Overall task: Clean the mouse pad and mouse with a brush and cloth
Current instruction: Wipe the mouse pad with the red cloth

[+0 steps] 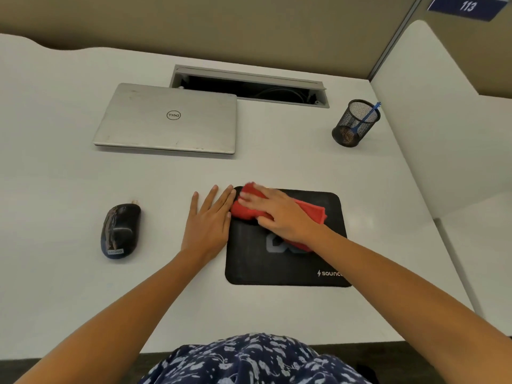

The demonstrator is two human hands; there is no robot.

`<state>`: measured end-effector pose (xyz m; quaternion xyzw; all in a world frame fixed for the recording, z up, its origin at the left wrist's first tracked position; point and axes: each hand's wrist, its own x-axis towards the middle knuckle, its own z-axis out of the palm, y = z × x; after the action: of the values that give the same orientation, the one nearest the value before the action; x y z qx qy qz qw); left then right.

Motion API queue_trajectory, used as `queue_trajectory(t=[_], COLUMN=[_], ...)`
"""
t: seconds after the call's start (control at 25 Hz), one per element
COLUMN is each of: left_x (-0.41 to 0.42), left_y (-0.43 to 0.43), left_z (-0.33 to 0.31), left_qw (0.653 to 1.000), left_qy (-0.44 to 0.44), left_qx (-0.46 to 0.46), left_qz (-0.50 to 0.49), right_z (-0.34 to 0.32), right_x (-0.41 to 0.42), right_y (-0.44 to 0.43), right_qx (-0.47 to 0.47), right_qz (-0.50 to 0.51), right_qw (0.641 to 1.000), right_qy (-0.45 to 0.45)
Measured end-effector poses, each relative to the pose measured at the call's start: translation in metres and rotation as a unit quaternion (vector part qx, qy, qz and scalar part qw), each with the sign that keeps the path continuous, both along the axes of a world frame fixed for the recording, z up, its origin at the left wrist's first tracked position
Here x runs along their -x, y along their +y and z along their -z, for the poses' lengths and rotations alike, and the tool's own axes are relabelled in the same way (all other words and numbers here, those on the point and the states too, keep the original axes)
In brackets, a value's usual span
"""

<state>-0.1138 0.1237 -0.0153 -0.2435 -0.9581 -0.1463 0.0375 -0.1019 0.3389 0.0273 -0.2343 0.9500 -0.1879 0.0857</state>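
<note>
Watching the head view from my station. Right hand (279, 214) lies palm down on the red cloth (314, 210), fingers fairly straight and spread across it, pressing rather than clutching; the fingertips are blurred, so I cannot tell their exact lie. The cloth is bunched in a thick fold and sits on the far half of the black mouse pad (277, 268), running from the pad's far left corner toward its right side.

Left hand (209, 225) is flat on the white desk (69, 176), just beside the pad's left edge, fingers straight and slightly fanned, holding nothing. Its index finger lies against the cloth's left end at the pad corner.

Pad lies flat on the desk, grey logo partly under the right wrist, white lettering near its close right corner.

Mouse (120, 230), dark and glossy, rests on the desk to the left, well apart from the pad and clear of both hands.

Brush (365, 115), blue handle, stands tilted in a black mesh cup (343, 135) far right on the desk.

Closed silver laptop (166, 120) sits beyond the hands, in front of an open cable slot (249, 85). A blue sign (466, 6) reading 113 hangs on the partition, upper right.
</note>
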Motion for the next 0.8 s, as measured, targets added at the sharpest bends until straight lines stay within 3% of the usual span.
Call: queue_trajectory(t=[0.16,0.32,0.44,0.68,0.8], left_x=[0.001,0.002,0.002,0.002,0.002], left_y=[-0.003,-0.001,-0.001,-0.002,-0.003], left_z=[0.000,0.001,0.001,-0.001,0.000], left_qw=[1.000,1.000,1.000,1.000,1.000], left_qy=[-0.004,0.005,-0.002,-0.007,-0.003], left_qx=[-0.018,-0.003,0.002,-0.016,-0.007], left_qz=[0.006,0.002,-0.001,0.002,0.001], right_z=[0.000,-0.001,-0.005,-0.002,0.000], right_x=[-0.003,-0.064,-0.063,-0.003,-0.027], right_y=[-0.017,-0.020,-0.015,-0.016,-0.028], right_qx=[-0.018,0.004,-0.002,-0.008,-0.009], right_qz=[0.032,-0.090,-0.133,0.034,0.044], right_qw=[0.999,0.996,0.991,0.999,0.999], right_qy=[0.003,-0.007,-0.011,0.009,0.030])
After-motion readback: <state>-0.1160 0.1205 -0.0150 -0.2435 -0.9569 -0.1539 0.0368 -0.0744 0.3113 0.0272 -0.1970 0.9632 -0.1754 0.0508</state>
